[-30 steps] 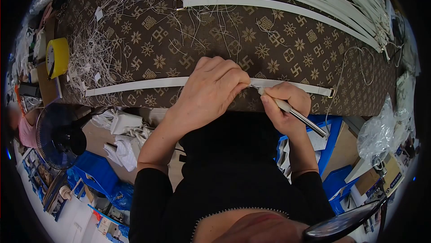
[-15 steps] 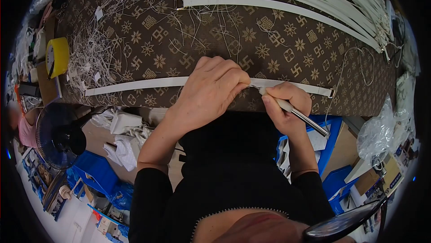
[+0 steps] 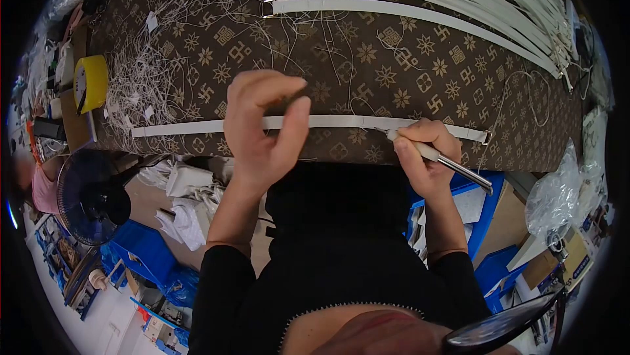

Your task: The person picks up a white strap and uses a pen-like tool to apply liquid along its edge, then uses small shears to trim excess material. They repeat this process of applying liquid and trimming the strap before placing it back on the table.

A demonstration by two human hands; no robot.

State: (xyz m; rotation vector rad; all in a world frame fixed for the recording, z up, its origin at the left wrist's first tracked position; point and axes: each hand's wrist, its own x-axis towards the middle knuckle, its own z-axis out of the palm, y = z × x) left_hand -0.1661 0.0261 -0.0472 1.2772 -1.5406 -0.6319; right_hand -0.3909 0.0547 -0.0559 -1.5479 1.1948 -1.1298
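Observation:
My right hand [image 3: 426, 155] is closed around an awl [image 3: 453, 168] with a pale grip, a shiny metal rear end and a thin tip pointing left. That tip is close to the lower edge of a white strap [image 3: 328, 121], which lies lengthwise along the near edge of the patterned table and has a buckle [image 3: 487, 136] at its right end. Raised over the strap's left half, my left hand [image 3: 269, 122] has its thumb and forefinger apart, with nothing visible between them. A loop of thread [image 3: 359, 104] stands by the strap's middle.
Many white straps [image 3: 420, 17] with metal fittings are laid along the far side of the brown patterned cloth [image 3: 387, 76]. Loose thread ends [image 3: 141, 89] heap at the left, beside a yellow tape roll [image 3: 92, 84]. A black fan [image 3: 95, 197] stands lower left, near blue bins [image 3: 141, 250].
My left hand has moved left, off the strap's middle, and its thumb and forefinger have parted. My right hand with the awl has shifted slightly right.

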